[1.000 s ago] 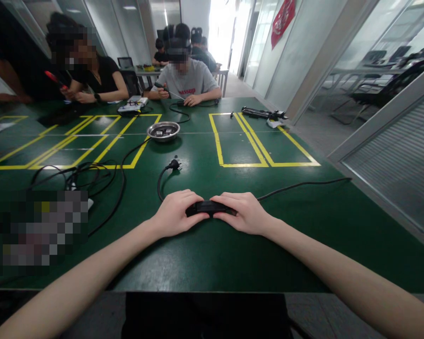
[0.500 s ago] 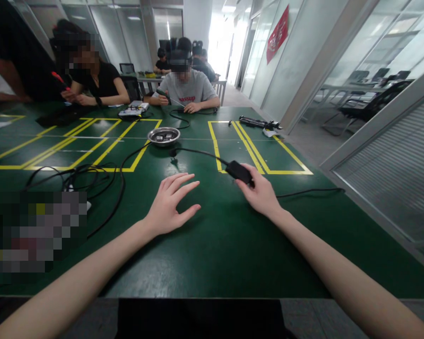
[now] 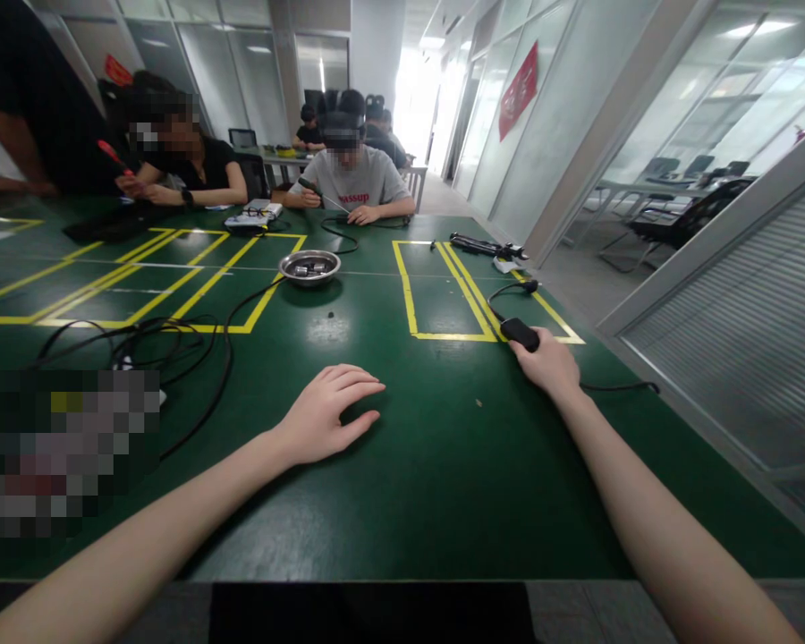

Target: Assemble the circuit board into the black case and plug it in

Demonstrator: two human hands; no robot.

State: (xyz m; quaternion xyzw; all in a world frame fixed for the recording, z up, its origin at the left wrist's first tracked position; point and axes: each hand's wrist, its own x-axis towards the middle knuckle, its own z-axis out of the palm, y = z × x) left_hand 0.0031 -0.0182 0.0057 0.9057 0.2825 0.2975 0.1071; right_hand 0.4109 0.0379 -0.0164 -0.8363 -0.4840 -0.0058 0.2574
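My right hand (image 3: 551,365) grips a black power adapter (image 3: 520,334) at the right side of the green table. From the adapter's far end a cable curves up to a black plug (image 3: 529,286), which lies within the yellow tape outline. A second cable (image 3: 621,387) runs from behind my hand toward the table's right edge. My left hand (image 3: 328,411) hovers over or rests on the table near the middle, its fingers spread and nothing in it; I cannot tell if it touches the surface.
A steel bowl (image 3: 309,267) with metal parts stands mid-table. Coiled black cables (image 3: 154,344) lie at the left beside a blurred-out patch. A black tripod-like item (image 3: 487,246) lies at the far right. Across the table, a person in a grey shirt (image 3: 359,183) works with a screwdriver (image 3: 309,186).
My right hand has moved right with the adapter, and its plug has swung from near the bowl to the right-hand taped area. My left hand has dropped slightly nearer me.
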